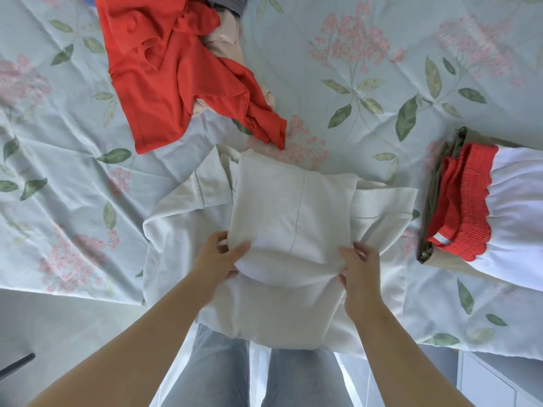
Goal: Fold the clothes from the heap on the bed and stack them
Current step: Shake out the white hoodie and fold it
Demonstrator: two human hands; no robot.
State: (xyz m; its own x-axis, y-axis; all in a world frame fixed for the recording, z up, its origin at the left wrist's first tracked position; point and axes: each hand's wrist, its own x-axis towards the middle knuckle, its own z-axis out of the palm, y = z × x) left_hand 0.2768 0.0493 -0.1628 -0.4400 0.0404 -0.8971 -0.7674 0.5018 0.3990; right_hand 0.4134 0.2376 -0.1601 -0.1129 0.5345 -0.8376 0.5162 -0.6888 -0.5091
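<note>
A cream white sweatshirt [279,218] lies half folded at the near edge of the bed, its ribbed cuffs showing at left and right. My left hand [219,255] pinches the left side of its folded-over flap. My right hand [360,265] grips the flap's right side, fingers curled into the cloth. Farther back lies the heap [176,69]: a crumpled red garment over a pale pink piece and something grey. At the right stands the stack [482,210] of folded clothes, with a white garment with a red elastic waistband on top and olive and beige pieces below.
The bed [352,69] carries a pale blue cover with pink flowers and green leaves, creased all over. Its near edge runs along the bottom, where my legs in grey jeans [258,377] stand against it. A dark object [17,365] pokes in at bottom left.
</note>
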